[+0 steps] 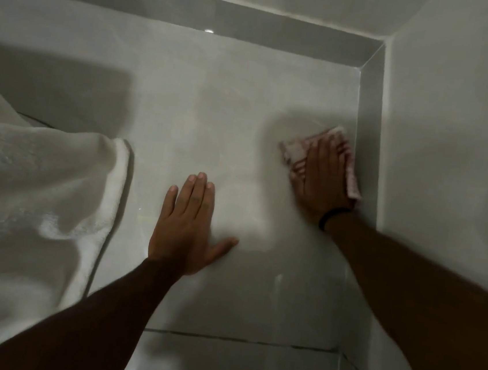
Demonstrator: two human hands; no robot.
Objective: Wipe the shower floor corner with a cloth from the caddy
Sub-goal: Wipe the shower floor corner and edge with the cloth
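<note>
Cloth [293,152], pink with a faint checked pattern, lies flat on the pale glossy shower floor [215,106] at about three o'clock in the view, its right edge just beside the grey skirting strip [370,113] at the base of the right-hand wall [454,116]. The right hand [323,176] presses down on top of it, palm flat and fingers spread open over the fabric rather than curled around it; cloth shows past the fingertips at twelve o'clock and along the hand's right side. A dark band [334,217] circles the right wrist. The hand and cloth are slightly blurred.

The left hand [190,227] rests near the centre of the view, palm flat on the tile, fingers straight and close together pointing toward twelve o'clock, thumb splayed out toward three o'clock. It has hold of nothing. It is well apart from the cloth.

At nine o'clock a white textured towel [40,193] lies in folds on the floor, its thick hem running down beside the left forearm.

The corner where the two skirting strips meet sits at about one o'clock, beyond the cloth. A grout line [235,339] crosses the floor at six o'clock.
</note>
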